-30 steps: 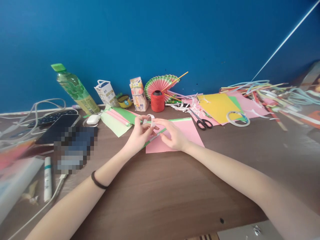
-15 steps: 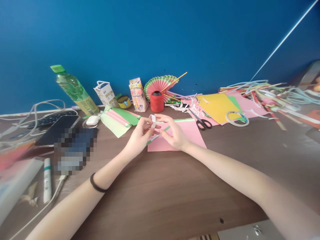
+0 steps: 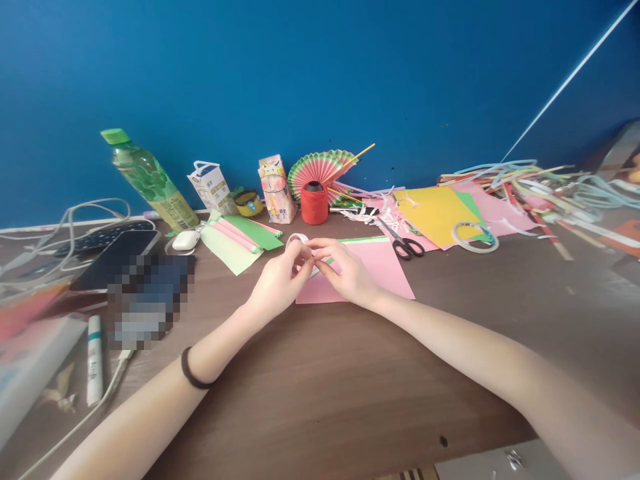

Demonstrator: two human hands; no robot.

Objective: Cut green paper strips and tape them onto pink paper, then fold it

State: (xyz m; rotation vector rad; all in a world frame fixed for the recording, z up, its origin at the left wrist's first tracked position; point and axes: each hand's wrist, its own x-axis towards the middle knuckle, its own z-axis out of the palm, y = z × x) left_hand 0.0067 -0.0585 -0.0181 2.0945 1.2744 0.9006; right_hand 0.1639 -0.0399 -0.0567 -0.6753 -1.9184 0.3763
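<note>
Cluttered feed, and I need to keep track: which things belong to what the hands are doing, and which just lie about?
In hand: small tape roll, pinched by left hand and right hand; pink sheet with green strip under them.
Lying about: scissors, red thread spool, green bottle, paper fan, loose tape ring, yellow sheet.

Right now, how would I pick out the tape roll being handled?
On the brown desk, find the pink sheet at the centre, where the left hand and right hand meet. The small white tape roll is pinched between them, unlike the larger ring lying flat by the yellow paper.
</note>
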